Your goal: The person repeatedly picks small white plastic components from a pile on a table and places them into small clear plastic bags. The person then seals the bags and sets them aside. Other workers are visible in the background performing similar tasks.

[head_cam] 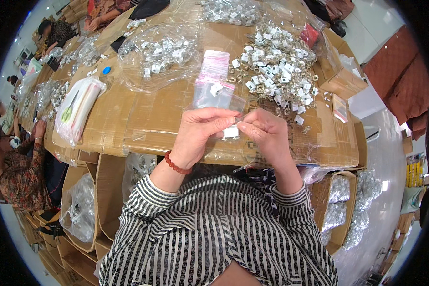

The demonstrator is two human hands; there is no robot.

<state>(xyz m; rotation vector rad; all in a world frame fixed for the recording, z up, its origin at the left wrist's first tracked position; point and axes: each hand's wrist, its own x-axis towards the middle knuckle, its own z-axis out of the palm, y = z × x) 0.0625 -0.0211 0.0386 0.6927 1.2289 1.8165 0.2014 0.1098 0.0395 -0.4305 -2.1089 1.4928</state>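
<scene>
My left hand point(209, 125) and my right hand point(262, 130) meet over the near part of a cardboard-covered table point(153, 125). Between them they pinch the upper edge of a small clear plastic bag, and a white tag point(231, 131) shows in it below my fingertips. Just beyond lies a stack of clear zip bags point(213, 66) with pink-edged openings, partly fanned toward me. One loose white tag point(216, 88) rests on the nearest bags. To the right spreads a heap of small metal pieces with white tags point(280, 68); their exact kind is too small to tell.
A large clear bag of tagged pieces point(161, 53) lies left of the stack. Green-handled scissors point(68, 111) sit on a plastic-wrapped bundle point(80, 107). An open cardboard box point(338, 71) stands at the right edge. Co-workers sit along the left; boxes of filled bags point(338, 203) stand below the table.
</scene>
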